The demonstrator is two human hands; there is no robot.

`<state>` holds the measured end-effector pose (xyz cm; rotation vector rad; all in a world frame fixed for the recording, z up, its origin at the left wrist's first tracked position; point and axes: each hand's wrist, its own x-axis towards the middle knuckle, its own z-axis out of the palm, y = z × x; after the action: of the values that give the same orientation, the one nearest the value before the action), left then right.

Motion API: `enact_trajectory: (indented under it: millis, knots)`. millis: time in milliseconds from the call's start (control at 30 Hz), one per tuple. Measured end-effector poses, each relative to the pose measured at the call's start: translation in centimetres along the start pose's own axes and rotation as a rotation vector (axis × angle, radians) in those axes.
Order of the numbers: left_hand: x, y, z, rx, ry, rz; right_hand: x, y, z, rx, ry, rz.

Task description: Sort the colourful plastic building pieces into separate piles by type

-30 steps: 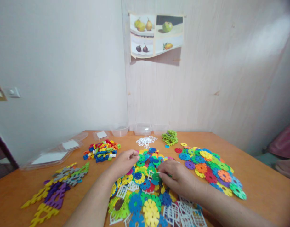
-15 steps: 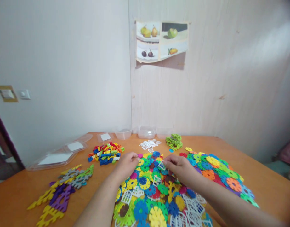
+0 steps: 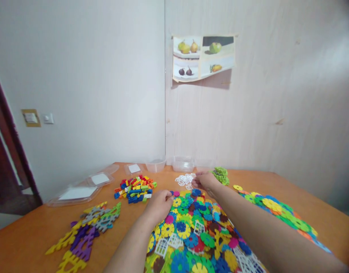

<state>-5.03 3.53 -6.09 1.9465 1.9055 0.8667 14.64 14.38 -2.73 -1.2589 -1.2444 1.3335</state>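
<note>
A large mixed heap of coloured notched plastic discs [image 3: 182,227] fills the front middle, with white toy window pieces [image 3: 199,228] lying among them. My left hand [image 3: 160,204] rests at the heap's far left edge, fingers curled closed; what they hold, if anything, is hidden. Stretched over the heap, my right hand [image 3: 204,180] is at the right side of a small pile of white window pieces [image 3: 185,179]. Its fingertips are pressed together at a white window piece [image 3: 193,175], which partly blends with the pile.
Coloured building bricks [image 3: 135,188] are piled left of centre; jagged plastic pieces [image 3: 85,233] lie at front left. Green pieces [image 3: 220,176] sit behind my right hand, and sorted discs [image 3: 279,210] lie right. Clear tubs [image 3: 155,165] and lids [image 3: 77,193] line the table's back and left.
My right hand has moved from above the heap, with a white window piece, forward to the small white pile. My left hand stays at the heap's edge. The view has shifted slightly left.
</note>
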Motion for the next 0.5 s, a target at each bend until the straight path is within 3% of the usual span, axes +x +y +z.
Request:
enact_trajectory:
  millis: [167,500]
  knots:
    - [0.0,0.1,-0.1,0.025,-0.014,0.014,-0.6,0.8,-0.5,-0.355,-0.034,-0.092]
    - [-0.2,0.3,0.0,0.073,-0.019,0.058,-0.2,0.5,-1.3,-1.123,-0.249,-0.367]
